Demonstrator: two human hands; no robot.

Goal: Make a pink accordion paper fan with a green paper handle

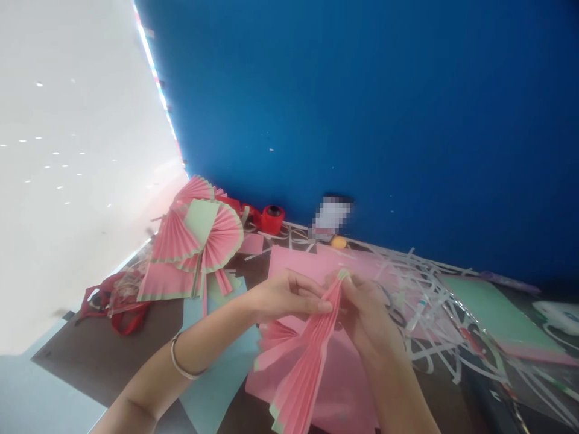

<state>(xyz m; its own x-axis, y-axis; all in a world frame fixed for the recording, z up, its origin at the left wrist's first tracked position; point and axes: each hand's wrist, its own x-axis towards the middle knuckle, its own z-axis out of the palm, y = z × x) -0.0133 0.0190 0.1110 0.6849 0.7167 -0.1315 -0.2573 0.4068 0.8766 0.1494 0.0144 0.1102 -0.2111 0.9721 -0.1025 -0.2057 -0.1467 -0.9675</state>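
Observation:
Between my two hands is a pink pleated paper fan (312, 355) with pale green edges, its folds gathered narrow at the top and spreading below. My left hand (289, 295) pinches the gathered pleats from the left side. The fingers of my right hand (364, 301) close on the upper end, near a pale green tip. A second pleated part (278, 343) flares out to the left beneath my left hand. Pink paper sheets (348, 386) lie under the fan, with a light blue sheet (217, 374) beside them. Some right-hand fingers are hidden behind the paper.
Finished-looking pink and green fans (199, 235) are piled at the left by the white wall. A red tape roll (272, 220) and a blurred-out phone-like object (332, 217) stand along the blue wall (362, 108). Paper strips (425, 295) and a green sheet (502, 313) cover the right side.

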